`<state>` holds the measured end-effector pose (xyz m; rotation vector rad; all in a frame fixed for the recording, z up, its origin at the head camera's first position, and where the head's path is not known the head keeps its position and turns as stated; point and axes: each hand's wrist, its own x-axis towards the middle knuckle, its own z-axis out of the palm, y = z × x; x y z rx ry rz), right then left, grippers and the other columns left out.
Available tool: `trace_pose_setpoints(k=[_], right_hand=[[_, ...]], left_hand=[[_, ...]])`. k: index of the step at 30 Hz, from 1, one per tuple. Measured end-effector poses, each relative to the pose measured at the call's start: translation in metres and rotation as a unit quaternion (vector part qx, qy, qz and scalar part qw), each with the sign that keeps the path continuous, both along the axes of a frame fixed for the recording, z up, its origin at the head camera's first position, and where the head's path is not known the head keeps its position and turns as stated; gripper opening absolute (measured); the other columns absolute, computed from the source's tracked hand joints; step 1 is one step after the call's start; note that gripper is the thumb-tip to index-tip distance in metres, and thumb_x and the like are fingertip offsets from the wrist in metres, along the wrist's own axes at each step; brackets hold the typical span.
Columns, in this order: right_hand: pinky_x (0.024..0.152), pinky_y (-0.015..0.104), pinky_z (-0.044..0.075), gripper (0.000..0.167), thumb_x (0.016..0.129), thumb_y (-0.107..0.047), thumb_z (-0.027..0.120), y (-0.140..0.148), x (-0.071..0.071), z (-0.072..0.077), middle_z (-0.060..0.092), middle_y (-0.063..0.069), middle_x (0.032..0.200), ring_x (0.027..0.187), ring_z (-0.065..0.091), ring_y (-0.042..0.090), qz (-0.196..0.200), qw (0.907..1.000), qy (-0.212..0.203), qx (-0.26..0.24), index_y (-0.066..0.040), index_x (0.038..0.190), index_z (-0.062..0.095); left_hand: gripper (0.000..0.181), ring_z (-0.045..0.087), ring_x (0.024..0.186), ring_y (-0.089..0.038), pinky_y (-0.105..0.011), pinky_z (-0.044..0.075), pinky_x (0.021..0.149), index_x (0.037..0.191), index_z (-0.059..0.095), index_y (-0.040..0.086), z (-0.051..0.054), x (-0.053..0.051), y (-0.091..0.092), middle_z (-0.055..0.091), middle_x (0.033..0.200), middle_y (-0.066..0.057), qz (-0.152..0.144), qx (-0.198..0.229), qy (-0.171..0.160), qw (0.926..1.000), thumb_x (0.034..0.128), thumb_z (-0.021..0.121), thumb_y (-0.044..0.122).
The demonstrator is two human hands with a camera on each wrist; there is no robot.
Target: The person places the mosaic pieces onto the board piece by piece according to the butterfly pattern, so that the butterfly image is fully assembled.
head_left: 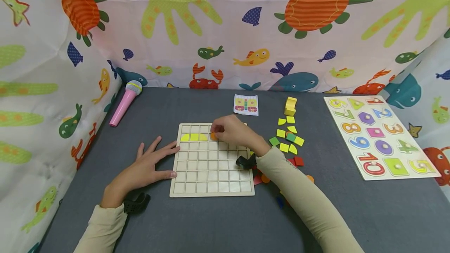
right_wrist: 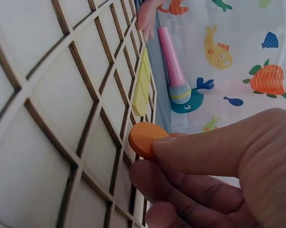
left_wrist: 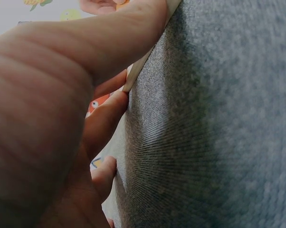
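A pale wooden grid board (head_left: pixel 212 197) lies on the grey table, with several yellow pieces (head_left: pixel 194 137) set in cells of its top row. My right hand (head_left: pixel 233 132) pinches an orange disc (right_wrist: pixel 147 139) between thumb and fingers, over the top row just right of the yellow pieces. The disc looks tilted in the right wrist view. Along the board's left edge, my left hand (head_left: pixel 145 170) lies with fingers spread, thumb and fingertips touching the rim. In the left wrist view the thumb (left_wrist: pixel 119 35) and fingers meet the board's edge.
Loose green, yellow, red and orange pieces (head_left: pixel 284 147) lie right of the board, partly behind the right forearm. Stacked yellow blocks (head_left: pixel 290 106) and a pattern card (head_left: pixel 246 105) are behind. A pink toy microphone (head_left: pixel 124 104) lies left; a number puzzle board (head_left: pixel 381 138) lies right.
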<state>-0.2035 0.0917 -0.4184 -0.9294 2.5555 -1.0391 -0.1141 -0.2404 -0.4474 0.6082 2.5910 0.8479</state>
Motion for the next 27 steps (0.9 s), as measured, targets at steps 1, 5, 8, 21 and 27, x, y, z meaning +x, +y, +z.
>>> trace_pose_setpoints(k=[1, 5, 8, 21, 27], right_hand=[[0.078, 0.031, 0.056, 0.01, 0.098, 0.001, 0.072, -0.001, 0.0, -0.001, 0.075, 0.001, 0.092, 0.083, 0.066, 0.016, 0.001, 1.0, 0.002, 0.003, -0.005, 0.103, 0.079], [0.077, 0.03, 0.055, 0.009, 0.098, 0.001, 0.071, -0.005, 0.001, 0.0, 0.074, 0.001, 0.089, 0.081, 0.065, 0.016, 0.002, 0.9999, 0.007, 0.014, -0.005, 0.1, 0.077], [0.075, 0.029, 0.054, 0.009, 0.099, 0.001, 0.071, -0.008, 0.002, 0.001, 0.073, 0.001, 0.087, 0.078, 0.064, 0.016, 0.005, 0.9997, 0.013, 0.022, -0.005, 0.097, 0.076], [0.075, 0.032, 0.051, 0.013, 0.096, 0.006, 0.07, -0.012, 0.003, -0.004, 0.068, 0.005, 0.09, 0.082, 0.06, 0.02, 0.007, 0.9969, 0.072, 0.03, -0.003, 0.09, 0.077], [0.073, 0.031, 0.049, 0.017, 0.096, 0.007, 0.067, -0.014, 0.005, -0.004, 0.069, 0.004, 0.086, 0.08, 0.058, 0.019, 0.01, 0.9965, 0.073, 0.04, -0.004, 0.09, 0.077]], left_hand=[[0.088, -0.001, 0.161, -0.049, -0.079, -0.016, 0.114, 0.165, 0.047, 0.021, 0.0, 0.0, 0.0, 0.031, 0.175, -0.006, 0.0, -0.001, 0.0, 1.0, 0.0922, 0.08, 0.057], [0.088, -0.002, 0.161, -0.05, -0.079, -0.016, 0.114, 0.164, 0.047, 0.021, 0.0, 0.0, 0.0, 0.031, 0.174, -0.006, 0.001, -0.001, 0.0, 1.0, 0.0922, 0.08, 0.057], [0.087, -0.001, 0.161, -0.05, -0.079, -0.016, 0.114, 0.164, 0.047, 0.02, 0.0, -0.001, 0.0, 0.031, 0.174, -0.006, 0.001, 0.0, 0.001, 1.0, 0.0924, 0.08, 0.057], [0.087, -0.001, 0.161, -0.05, -0.078, -0.016, 0.115, 0.164, 0.047, 0.02, 0.0, -0.001, 0.002, 0.031, 0.174, -0.006, 0.0, -0.004, 0.002, 1.0, 0.0923, 0.081, 0.054], [0.087, -0.001, 0.161, -0.05, -0.079, -0.015, 0.115, 0.164, 0.047, 0.02, 0.0, 0.0, 0.001, 0.031, 0.175, -0.006, 0.001, -0.003, 0.003, 1.0, 0.0922, 0.082, 0.054]])
